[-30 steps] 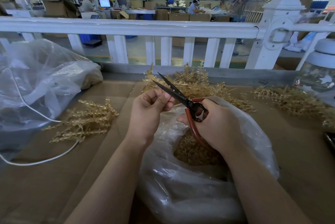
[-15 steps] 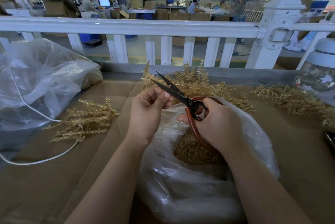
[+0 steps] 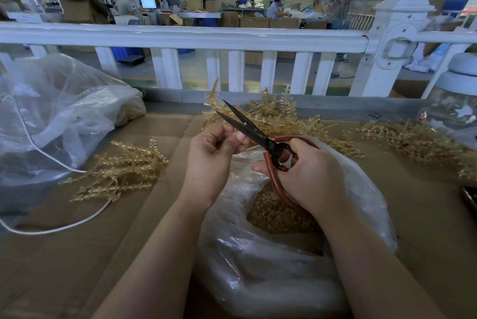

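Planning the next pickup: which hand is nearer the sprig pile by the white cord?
Left. The left hand is right of the sprig pile; the right hand is farther right, holding scissors.

The scissors [image 3: 251,128] have dark, matt metal blades, dull and slightly worn. The handle loops inside the right hand's fingers [image 3: 304,149] are smooth and reddish-brown with a soft sheen. Below the fingers lies a plastic bag [image 3: 258,274] of thin, clear, crinkled film, glossy along its folds. Left of the fingers, golden sprigs [image 3: 124,171] look like translucent, knobbly plastic on the matt brown cardboard tabletop [image 3: 64,262].
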`<move>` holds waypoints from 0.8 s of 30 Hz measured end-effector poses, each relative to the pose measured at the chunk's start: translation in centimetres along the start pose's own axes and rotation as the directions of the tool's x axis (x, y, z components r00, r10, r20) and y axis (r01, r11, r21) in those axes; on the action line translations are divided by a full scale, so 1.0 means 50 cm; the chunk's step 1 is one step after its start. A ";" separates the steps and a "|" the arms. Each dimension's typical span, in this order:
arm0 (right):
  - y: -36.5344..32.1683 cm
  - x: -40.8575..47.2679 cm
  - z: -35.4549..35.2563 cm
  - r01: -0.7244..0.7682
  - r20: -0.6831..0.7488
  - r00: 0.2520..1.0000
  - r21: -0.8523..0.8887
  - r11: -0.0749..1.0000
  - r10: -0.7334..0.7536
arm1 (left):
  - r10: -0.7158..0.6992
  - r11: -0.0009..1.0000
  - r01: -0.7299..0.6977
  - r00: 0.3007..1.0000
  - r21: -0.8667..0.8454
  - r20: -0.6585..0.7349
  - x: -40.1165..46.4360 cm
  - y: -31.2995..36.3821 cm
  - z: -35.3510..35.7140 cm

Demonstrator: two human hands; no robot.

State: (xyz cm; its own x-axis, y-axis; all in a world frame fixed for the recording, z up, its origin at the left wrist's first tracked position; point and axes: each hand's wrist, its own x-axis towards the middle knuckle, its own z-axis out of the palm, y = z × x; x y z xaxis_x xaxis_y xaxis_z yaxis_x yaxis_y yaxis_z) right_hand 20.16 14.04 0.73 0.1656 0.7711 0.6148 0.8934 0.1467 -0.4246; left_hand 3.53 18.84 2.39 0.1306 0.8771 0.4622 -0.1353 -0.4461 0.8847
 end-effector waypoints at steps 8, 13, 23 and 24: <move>0.001 0.002 0.003 -0.026 0.031 0.999 0.024 0.999 0.025 | 0.004 1.000 -0.004 1.000 0.008 0.003 0.001 -0.001 -0.001; -0.002 0.001 -0.001 -0.029 0.000 1.000 0.007 1.000 0.029 | 0.043 0.998 -0.044 0.999 0.044 0.024 0.002 -0.002 -0.002; -0.001 0.004 -0.005 0.009 0.032 0.999 -0.024 1.000 -0.009 | 0.052 0.987 -0.068 0.993 0.148 0.104 0.000 -0.001 -0.005; -0.002 0.004 -0.005 0.015 0.026 1.000 -0.022 1.000 -0.015 | 0.055 0.987 -0.071 0.993 0.146 0.107 0.000 -0.001 -0.005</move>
State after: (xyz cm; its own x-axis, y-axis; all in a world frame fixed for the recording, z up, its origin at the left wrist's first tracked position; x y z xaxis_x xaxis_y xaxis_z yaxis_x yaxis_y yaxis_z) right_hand 20.22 14.02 1.05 0.1416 0.7846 0.6036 0.9048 0.1448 -0.4005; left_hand 3.27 18.91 2.35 0.2272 0.8271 0.5141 0.0009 -0.5280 0.8492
